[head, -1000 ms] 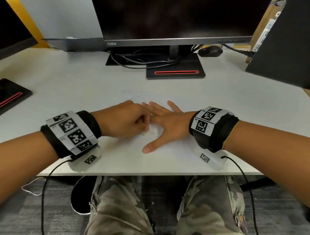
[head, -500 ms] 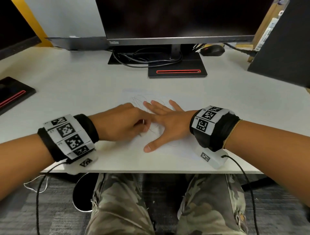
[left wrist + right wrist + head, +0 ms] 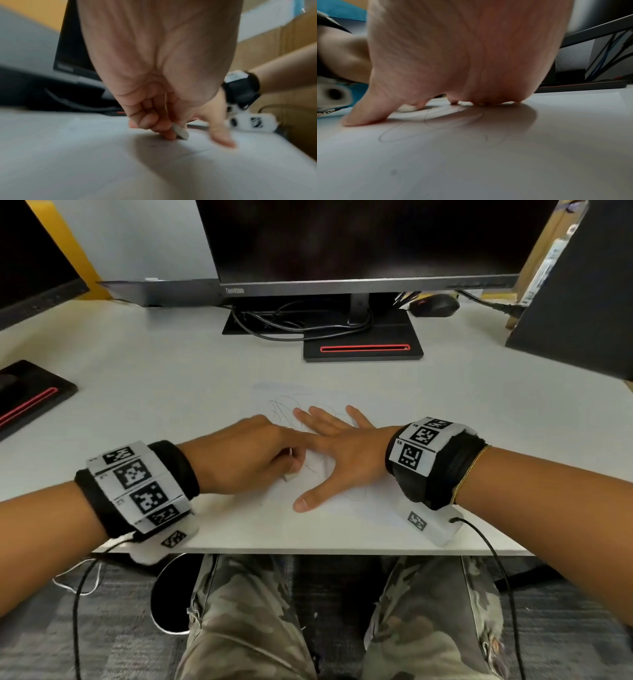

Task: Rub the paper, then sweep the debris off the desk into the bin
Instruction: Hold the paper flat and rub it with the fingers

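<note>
The left hand [image 3: 239, 453] sits curled on the paper [image 3: 335, 508], its grip closed tight around a small white eraser [image 3: 290, 474]. In the left wrist view the eraser [image 3: 180, 132] pokes out between the thumb and the bent fingers [image 3: 149, 121], its lower end down at the sheet [image 3: 171, 155]; that view is blurred, so contact cannot be told for sure. The right hand [image 3: 337, 455] lies flat just beside it, fingers straight and spread, thumb pointing back toward the near edge, holding nothing and pressing the sheet down. From the right wrist view the palm [image 3: 462, 54] and thumb rest on the paper [image 3: 488, 148], and the eraser [image 3: 406, 108] shows as a pale lump beyond the thumb.

The paper lies on the white surface [image 3: 154, 378], near its front edge and in front of the person. It is almost the same colour as the surface, so its edges are faint. Thin pencil scribbles [image 3: 284, 405] loop over it, some beyond the right fingertips, some under and beside the palm; the same lines [image 3: 428, 124] curve close below the right wrist camera.

Behind the paper stands a monitor [image 3: 359, 237] on a black base with a red stripe [image 3: 363, 349], with cables [image 3: 298, 323] coiled around the stand and a dark mouse [image 3: 435, 305] to the right. A second screen's base [image 3: 30, 395] sits at the far left. Both wrists wear black bands with printed markers.
</note>
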The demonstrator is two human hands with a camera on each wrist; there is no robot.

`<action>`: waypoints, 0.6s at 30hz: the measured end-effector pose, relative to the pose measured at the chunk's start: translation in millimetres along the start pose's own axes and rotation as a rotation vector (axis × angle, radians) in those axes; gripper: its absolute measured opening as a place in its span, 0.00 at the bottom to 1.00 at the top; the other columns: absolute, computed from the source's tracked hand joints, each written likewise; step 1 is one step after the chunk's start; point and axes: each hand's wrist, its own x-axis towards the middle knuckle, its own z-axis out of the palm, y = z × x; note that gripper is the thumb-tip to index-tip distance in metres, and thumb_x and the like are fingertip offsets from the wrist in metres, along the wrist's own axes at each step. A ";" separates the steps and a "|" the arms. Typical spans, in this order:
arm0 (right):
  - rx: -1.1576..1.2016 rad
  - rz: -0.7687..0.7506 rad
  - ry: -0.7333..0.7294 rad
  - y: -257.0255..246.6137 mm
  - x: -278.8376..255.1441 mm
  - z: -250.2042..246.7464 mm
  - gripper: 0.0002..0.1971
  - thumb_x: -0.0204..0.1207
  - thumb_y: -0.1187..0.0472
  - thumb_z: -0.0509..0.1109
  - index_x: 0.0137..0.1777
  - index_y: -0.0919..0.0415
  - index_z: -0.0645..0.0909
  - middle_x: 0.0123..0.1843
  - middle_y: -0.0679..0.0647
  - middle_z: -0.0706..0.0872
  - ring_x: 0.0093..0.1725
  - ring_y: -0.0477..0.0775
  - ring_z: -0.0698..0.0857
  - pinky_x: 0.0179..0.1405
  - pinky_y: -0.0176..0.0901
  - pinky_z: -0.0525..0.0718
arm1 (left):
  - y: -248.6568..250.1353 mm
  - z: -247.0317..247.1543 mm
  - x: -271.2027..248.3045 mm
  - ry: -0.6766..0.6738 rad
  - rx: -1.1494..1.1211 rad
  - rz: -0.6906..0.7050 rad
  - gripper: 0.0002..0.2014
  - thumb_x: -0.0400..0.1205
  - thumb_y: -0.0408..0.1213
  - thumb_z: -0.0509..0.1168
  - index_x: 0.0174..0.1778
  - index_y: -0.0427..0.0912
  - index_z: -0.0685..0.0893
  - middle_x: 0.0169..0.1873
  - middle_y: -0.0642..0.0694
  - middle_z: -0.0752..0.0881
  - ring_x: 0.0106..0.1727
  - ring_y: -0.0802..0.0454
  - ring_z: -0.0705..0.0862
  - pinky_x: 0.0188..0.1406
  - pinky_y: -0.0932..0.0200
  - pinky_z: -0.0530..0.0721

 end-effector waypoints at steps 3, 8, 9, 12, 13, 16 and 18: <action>0.001 -0.001 0.009 0.2 0.3 1.4 0.64 0.64 0.12 0.68 0.91 0.27 0.31 0.91 0.35 0.23 0.87 0.38 0.20 0.85 0.68 0.19 | 3.5 4.2 0.2 0.043 0.033 -0.028 0.10 0.89 0.37 0.65 0.43 0.56 0.81 0.30 0.59 0.84 0.33 0.58 0.83 0.36 0.64 0.76; 0.067 -0.010 -0.026 1.5 -1.4 -12.5 0.56 0.70 0.17 0.70 0.91 0.24 0.41 0.93 0.35 0.27 0.89 0.37 0.25 0.87 0.67 0.23 | 3.3 -6.9 8.7 0.036 -0.035 -0.091 0.06 0.87 0.41 0.68 0.45 0.54 0.87 0.31 0.57 0.87 0.35 0.60 0.85 0.39 0.64 0.78; 0.067 -0.010 -0.026 2.2 -1.8 -17.1 0.53 0.72 0.19 0.70 0.91 0.24 0.43 0.93 0.35 0.29 0.90 0.38 0.26 0.88 0.67 0.25 | -3.6 -12.9 14.2 0.086 -0.021 -0.146 0.06 0.86 0.41 0.68 0.45 0.53 0.88 0.32 0.57 0.88 0.36 0.60 0.85 0.41 0.61 0.79; 0.055 -0.005 -0.007 3.8 0.0 -18.7 0.55 0.74 0.21 0.71 0.93 0.28 0.41 0.94 0.36 0.30 0.90 0.38 0.28 0.89 0.67 0.26 | 0.5 -9.1 20.4 0.059 -0.039 -0.143 0.05 0.85 0.41 0.70 0.43 0.53 0.86 0.31 0.60 0.87 0.37 0.61 0.85 0.42 0.63 0.81; 0.064 -0.005 0.001 4.0 1.5 -17.1 0.58 0.72 0.21 0.73 0.93 0.29 0.39 0.94 0.36 0.30 0.90 0.38 0.28 0.89 0.66 0.26 | 7.2 -4.7 18.5 0.010 -0.048 -0.089 0.06 0.85 0.41 0.70 0.42 0.54 0.85 0.30 0.63 0.86 0.36 0.63 0.85 0.39 0.69 0.79; 0.074 -0.007 0.009 6.6 4.8 -14.7 0.62 0.68 0.19 0.75 0.93 0.30 0.38 0.94 0.35 0.30 0.89 0.37 0.26 0.88 0.66 0.24 | 7.2 -10.4 22.7 -0.036 -0.034 -0.072 0.11 0.85 0.40 0.70 0.40 0.60 0.82 0.31 0.71 0.86 0.37 0.71 0.84 0.38 0.72 0.75; 0.064 -0.009 0.003 8.3 5.4 -15.2 0.61 0.68 0.18 0.74 0.93 0.31 0.40 0.94 0.35 0.30 0.89 0.36 0.25 0.88 0.66 0.23 | -0.7 -16.2 28.9 0.050 -0.015 -0.125 0.13 0.86 0.38 0.69 0.38 0.59 0.81 0.29 0.67 0.86 0.37 0.70 0.84 0.39 0.69 0.74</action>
